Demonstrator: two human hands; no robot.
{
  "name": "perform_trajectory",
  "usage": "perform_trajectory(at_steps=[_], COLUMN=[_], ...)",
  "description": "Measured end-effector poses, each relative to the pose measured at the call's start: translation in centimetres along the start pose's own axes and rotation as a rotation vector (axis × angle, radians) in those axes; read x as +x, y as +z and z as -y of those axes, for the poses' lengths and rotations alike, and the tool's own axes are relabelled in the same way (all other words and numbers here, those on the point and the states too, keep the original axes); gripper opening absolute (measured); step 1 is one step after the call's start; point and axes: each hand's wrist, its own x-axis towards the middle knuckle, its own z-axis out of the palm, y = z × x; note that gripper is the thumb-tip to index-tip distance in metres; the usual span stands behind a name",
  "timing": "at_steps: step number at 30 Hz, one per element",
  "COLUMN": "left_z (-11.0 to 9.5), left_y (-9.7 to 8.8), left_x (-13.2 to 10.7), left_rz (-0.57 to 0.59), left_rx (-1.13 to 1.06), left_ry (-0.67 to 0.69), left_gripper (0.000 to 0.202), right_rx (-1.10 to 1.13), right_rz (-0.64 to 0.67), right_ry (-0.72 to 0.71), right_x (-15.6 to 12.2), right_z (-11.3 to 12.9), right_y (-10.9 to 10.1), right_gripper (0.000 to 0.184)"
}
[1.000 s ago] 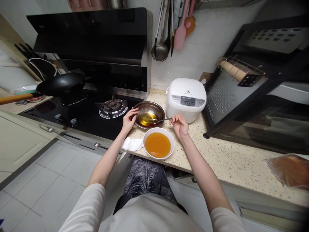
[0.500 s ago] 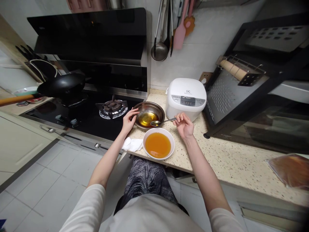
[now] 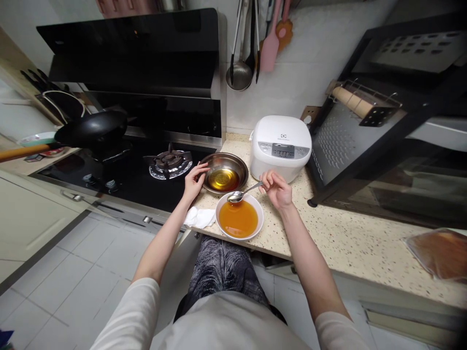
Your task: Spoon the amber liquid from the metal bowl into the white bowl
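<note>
My right hand pinches the handle of a metal spoon. The spoon's bowl is over the far edge of a white bowl that holds orange-brown liquid. Just behind it stands a wide stainless steel bowl with a shallow pool of golden, oily liquid. My left hand grips the steel bowl at its left rim, fingers over the edge and thumb on the outer side. Whether the spoon touches the liquid in the white bowl I cannot tell.
A crumpled white cloth lies left of the white bowl at the counter edge. A white rice cooker stands behind my right hand. To the left are a gas burner and a black wok. A plastic-wrapped brown packet lies far right.
The spoon has moved from over the steel bowl toward me, to over the white bowl's far edge. My left hand stays at the steel bowl's rim.
</note>
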Motion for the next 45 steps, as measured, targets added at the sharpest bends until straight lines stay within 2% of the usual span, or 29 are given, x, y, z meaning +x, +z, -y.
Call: perform_trajectory(at_steps=[7,13,18,23,29,36,45], left_z=[0.0,-0.1,0.0,0.1,-0.1,-0.1,0.2], left_y=[0.0,0.1,0.0,0.0,0.1,0.1,0.1], left_x=[0.0,0.0,0.0,0.1,0.1,0.1,-0.1], left_rz=[0.006,-0.002,0.0,0.003,0.002,0.002,0.0], left_rx=[0.0,-0.005,-0.001,-0.013,-0.012,-0.003,-0.011], left_ry=[0.003,-0.001,0.003,0.023,0.027,0.03,0.014], left_gripper=[0.019,0.019,0.019,0.019,0.019,0.019,0.019], right_rx=[-0.054,-0.05,-0.063,-0.023,-0.035,-0.105,-0.193], right_rz=[0.075,0.067,0.067,-0.001,-0.127,-0.095,-0.089], right_ry=[-0.026,-0.104,-0.079,-0.104,-0.125,-0.054,-0.007], right_x=[-0.3,-0.2,-0.2,0.2,0.9,1.1,1.4], right_z=[0.1,0.5,0.4,0.1,-1.6,-4.1,-5.2], right_y=[-0.1,-0.2,-0.1,-0.2,-0.3,-0.7,-0.8], right_gripper=[0.037,0.039,0.038,0.036,0.033,0.035,0.042])
